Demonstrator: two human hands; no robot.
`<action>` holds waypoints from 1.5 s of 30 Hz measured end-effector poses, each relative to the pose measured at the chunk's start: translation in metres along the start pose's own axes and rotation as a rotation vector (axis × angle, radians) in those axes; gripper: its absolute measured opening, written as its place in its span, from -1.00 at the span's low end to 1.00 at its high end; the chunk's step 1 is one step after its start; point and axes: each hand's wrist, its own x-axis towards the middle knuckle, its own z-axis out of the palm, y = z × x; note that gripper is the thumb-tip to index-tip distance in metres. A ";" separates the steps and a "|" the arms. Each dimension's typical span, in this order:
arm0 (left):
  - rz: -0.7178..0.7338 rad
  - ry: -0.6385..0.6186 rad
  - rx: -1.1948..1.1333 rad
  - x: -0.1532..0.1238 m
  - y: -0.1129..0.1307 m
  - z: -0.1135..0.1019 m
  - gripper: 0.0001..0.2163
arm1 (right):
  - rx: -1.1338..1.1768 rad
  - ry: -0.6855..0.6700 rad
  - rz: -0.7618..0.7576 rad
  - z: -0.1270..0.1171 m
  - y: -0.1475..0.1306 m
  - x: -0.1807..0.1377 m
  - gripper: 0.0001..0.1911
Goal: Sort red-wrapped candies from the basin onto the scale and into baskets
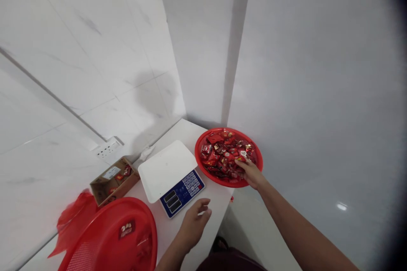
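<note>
A round red plastic basket [260,161] at the table's corner is heaped with red-wrapped candies [222,156]. My right hand [251,173] reaches over its near right rim, thumb and fingers closed around some of the candies; the fingertips are partly buried among the wrappers. Just in front of the scale's keypad, my left hand [195,222] hovers with thumb and fingers apart and loosely bent, nothing in it. The digital scale [182,192] has a blue panel with dark displays, and its white weighing pan [168,169] is bare.
A second, larger red basket [108,230] at lower left holds a few red packets. Behind it are a cardboard box [116,182] with packets and a red plastic bag [76,218]. A power strip [108,147] sits by the tiled wall. Grey panels border the white table [190,133].
</note>
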 end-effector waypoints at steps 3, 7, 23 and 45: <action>-0.106 -0.058 -0.240 0.007 0.016 -0.001 -0.55 | 0.002 -0.108 0.012 0.016 -0.003 -0.014 -0.78; -0.123 -0.047 -0.519 0.014 0.033 -0.002 -0.37 | -0.015 -0.299 0.127 0.049 0.003 -0.046 -0.78; -0.232 0.375 -0.984 0.047 0.008 -0.069 -0.74 | -0.136 -0.378 0.422 0.105 0.050 -0.062 -0.81; -0.178 0.357 -0.787 0.019 -0.022 -0.052 -0.76 | -0.705 -0.708 0.269 0.119 0.077 -0.074 -0.61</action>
